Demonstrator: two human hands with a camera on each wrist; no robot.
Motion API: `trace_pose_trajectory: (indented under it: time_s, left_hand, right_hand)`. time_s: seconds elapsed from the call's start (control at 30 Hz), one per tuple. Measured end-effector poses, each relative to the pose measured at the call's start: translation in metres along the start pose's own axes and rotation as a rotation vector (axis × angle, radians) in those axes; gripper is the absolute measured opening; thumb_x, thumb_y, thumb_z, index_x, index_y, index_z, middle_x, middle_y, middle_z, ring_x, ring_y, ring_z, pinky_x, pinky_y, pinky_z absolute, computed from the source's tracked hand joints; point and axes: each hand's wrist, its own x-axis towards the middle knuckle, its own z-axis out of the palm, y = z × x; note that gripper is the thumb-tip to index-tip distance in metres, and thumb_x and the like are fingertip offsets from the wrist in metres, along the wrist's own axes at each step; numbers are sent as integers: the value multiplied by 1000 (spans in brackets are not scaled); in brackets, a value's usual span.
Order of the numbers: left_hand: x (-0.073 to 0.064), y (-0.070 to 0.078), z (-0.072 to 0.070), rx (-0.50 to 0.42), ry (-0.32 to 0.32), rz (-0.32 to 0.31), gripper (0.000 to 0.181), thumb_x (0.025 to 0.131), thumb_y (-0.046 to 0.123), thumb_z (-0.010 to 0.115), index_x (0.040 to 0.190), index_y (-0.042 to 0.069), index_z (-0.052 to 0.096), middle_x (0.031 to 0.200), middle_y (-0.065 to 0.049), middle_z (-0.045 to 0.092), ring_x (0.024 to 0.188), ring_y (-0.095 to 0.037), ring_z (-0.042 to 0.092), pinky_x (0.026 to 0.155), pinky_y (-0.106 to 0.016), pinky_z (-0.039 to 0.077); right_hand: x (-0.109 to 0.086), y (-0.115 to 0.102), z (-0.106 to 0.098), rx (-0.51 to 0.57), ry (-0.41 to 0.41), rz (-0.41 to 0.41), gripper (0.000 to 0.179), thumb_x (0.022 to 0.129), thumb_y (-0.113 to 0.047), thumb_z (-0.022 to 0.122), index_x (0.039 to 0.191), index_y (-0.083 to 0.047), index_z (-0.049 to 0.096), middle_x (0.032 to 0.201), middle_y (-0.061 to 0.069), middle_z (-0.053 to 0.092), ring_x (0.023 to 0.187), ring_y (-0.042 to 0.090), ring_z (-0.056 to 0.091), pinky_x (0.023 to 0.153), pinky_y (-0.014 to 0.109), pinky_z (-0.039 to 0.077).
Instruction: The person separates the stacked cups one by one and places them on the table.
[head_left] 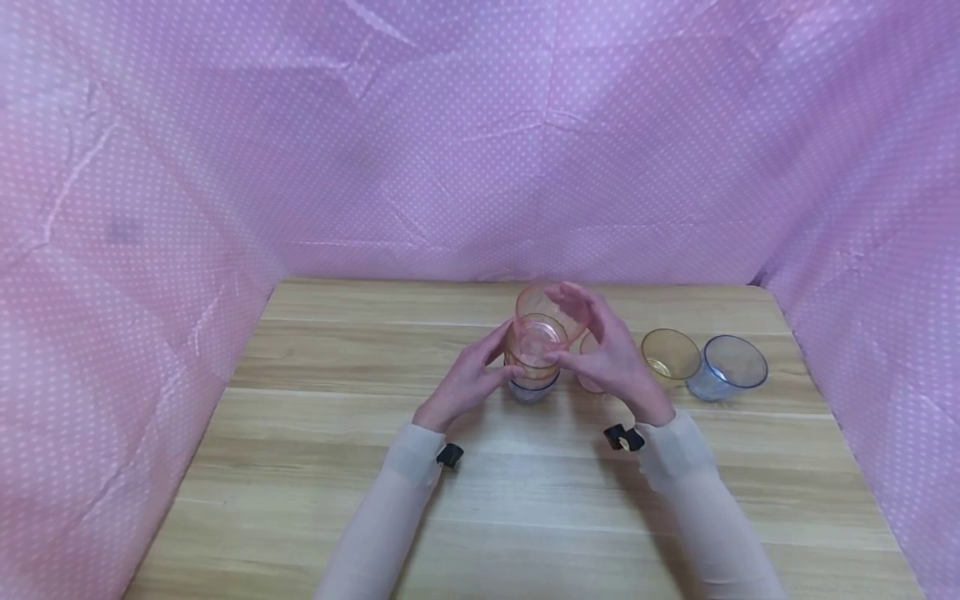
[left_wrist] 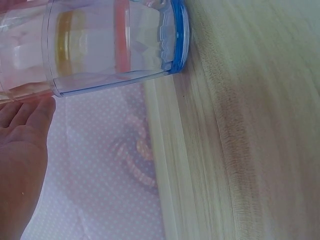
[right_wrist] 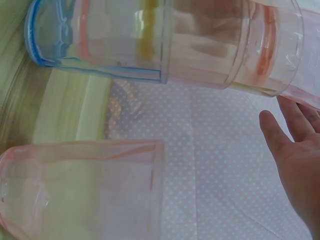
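Observation:
A stack of nested clear cups stands upright on the table, with a blue-tinted cup (head_left: 531,394) at the bottom and pink and yellow bases showing inside it in the right wrist view. My left hand (head_left: 467,380) grips the upper part of this stack, thumb in front. At the top, a pink cup (head_left: 534,302) sits partway into the cup beneath it. My right hand (head_left: 611,360) holds that pink cup from the right, thumb and fingers around its side. Beside the stack stands another pink cup (right_wrist: 75,192), partly hidden behind my right hand in the head view.
Farther right stand a yellow cup (head_left: 670,354) and a blue cup (head_left: 729,367), close together. The wooden table (head_left: 315,467) ends at the back against a pink dotted cloth (head_left: 420,167), which also hangs at both sides.

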Motion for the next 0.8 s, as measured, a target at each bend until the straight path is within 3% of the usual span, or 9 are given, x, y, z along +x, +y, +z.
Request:
trace_pose_trajectory:
  time_s: [0.37,0.57,0.8]
  left_hand:
    - [1,-2,0,-1,12,8,77,95,10,74,161,5,35,161,-16,41,145,-31,44,118,-32,40]
    - [0,0,0,-11,13,-7,77,95,11,75,161,7,35,162,-15,40,145,-32,44,119,-32,39]
    - [0,0,0,-6,9,-5,77,95,14,74,161,9,36,161,-13,42,145,-30,45,118,-31,40]
  right_hand:
    - [1,-10,0,35,80,-22,98,67,26,81,153,4,39,148,28,53,133,27,54,118,31,39]
    - [1,-15,-3,84,115,-54,96,66,29,78,151,7,40,145,30,53,130,25,55,115,32,43]
    - [-2,-19,-10,125,135,-94,95,68,24,82,151,8,39,147,23,55,135,26,54,116,35,43]
